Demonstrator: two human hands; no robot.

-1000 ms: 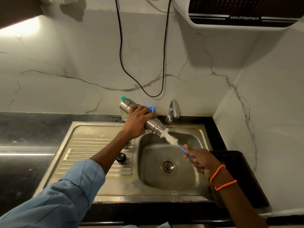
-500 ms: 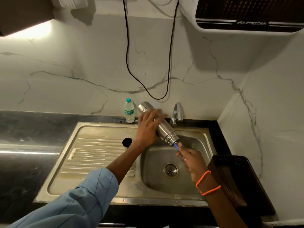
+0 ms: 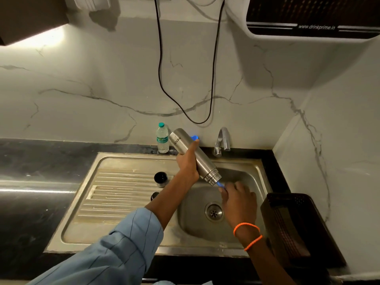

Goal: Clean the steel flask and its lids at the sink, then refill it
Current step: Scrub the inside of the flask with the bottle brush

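Note:
My left hand grips the steel flask around its middle, tilted with its mouth pointing down and right over the sink basin. My right hand holds the blue handle of a bottle brush. The brush head is hidden inside the flask's mouth; only a short piece of blue handle shows. Two dark lids stand on the ribbed drainboard, left of my left forearm.
A small plastic water bottle stands at the back edge by the wall. The tap sits behind the basin. A black perforated basket stands right of the sink. A water purifier hangs above, with black cables looping down.
The brush's white bristles, outside the flask a second ago, have gone into its mouth. My right hand has moved up close to the flask. The camera has shifted too.

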